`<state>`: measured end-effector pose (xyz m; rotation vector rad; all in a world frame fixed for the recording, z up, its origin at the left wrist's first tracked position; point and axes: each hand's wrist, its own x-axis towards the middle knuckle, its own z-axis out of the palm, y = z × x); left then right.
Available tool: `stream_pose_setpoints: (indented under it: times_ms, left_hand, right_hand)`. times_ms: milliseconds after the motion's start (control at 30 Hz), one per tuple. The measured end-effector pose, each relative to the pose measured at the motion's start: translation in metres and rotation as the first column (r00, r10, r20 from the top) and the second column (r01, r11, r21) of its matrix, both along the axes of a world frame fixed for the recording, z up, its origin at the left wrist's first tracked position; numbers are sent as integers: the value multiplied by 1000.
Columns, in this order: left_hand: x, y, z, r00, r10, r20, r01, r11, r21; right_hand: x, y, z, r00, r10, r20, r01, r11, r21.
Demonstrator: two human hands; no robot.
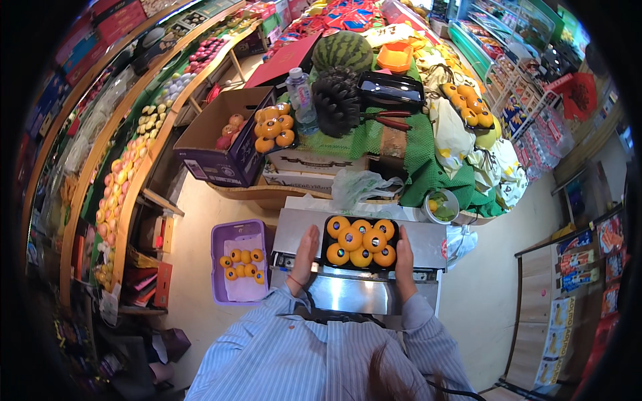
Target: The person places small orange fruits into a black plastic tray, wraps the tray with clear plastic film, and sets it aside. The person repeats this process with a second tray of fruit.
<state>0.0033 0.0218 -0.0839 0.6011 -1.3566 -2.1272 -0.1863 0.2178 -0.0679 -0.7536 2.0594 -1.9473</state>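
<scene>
A black plastic tray of several oranges [361, 241] rests on a metal tray-wrapping machine [346, 295] in front of me. Most of the oranges bear small dark stickers. To the left of the tray is my left hand [304, 256], its fingers straight and pointing away from me, with a narrow gap to the rim. My right hand [404, 260] stands upright along the tray's right side, very close to it; whether its palm presses on the wall is hidden. On the floor side at left, a purple plastic basket [216, 288] holds more loose oranges on white paper.
Behind the machine are a crumpled clear plastic bag [363, 188] and a white tub [441, 206] with green scraps. The display beyond bears a wrapped orange tray [274, 128], water bottle [302, 100], watermelon [342, 52] and black-bristled brush [337, 102]. Fruit shelves [145, 165] line the left.
</scene>
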Motion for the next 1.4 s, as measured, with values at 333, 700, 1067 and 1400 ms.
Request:
stream_pose_setpoints:
  times_ms: [333, 700, 1067, 1400]
  left_hand:
    - [78, -48, 33, 660, -150, 736, 320, 942, -96]
    - [34, -12, -13, 730, -253, 635, 116, 961, 250]
    - [114, 6, 50, 906, -332, 264, 219, 899, 379]
    - [126, -6, 153, 944, -297, -143, 314, 941, 125]
  right_hand:
    - [-48, 114, 12, 760, 88, 644, -426, 816, 390]
    - [-21, 72, -3, 491, 14, 871, -350, 919, 183]
    - [20, 136, -10, 771, 130, 623, -166, 986, 1]
    - [7, 137, 135, 784, 509, 355, -192, 742, -642]
